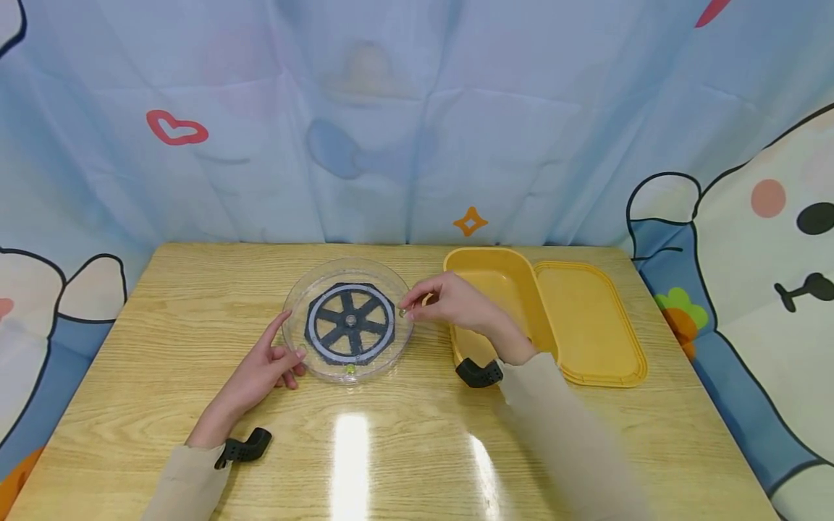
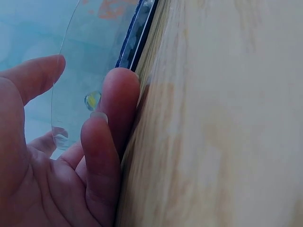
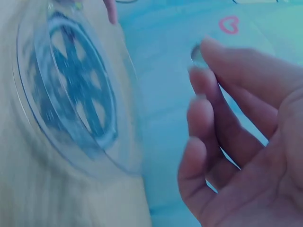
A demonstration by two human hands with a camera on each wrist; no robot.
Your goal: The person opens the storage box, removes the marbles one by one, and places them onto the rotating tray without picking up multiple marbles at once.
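Note:
A clear round dish (image 1: 391,362) stands on the table, with a dark spoked wheel shape (image 1: 352,323) and a pale ring at its base. My left hand (image 1: 267,365) holds the dish by its left rim, fingers spread along the wall. Inside, near the front wall, lies a yellow-green glass marble (image 1: 350,369). Another marble (image 2: 92,100) shows through the clear wall beside the left fingertips in the left wrist view. Over the dish's right rim, my right hand (image 1: 449,300) pinches a small clear marble (image 3: 195,54) between thumb and index finger.
Right of the dish stands a yellow plastic box (image 1: 498,257), partly covered by the right hand and forearm. Its yellow lid (image 1: 589,322) lies flat against the box's right side. A printed blue curtain (image 1: 404,145) hangs behind the wooden table (image 1: 208,304).

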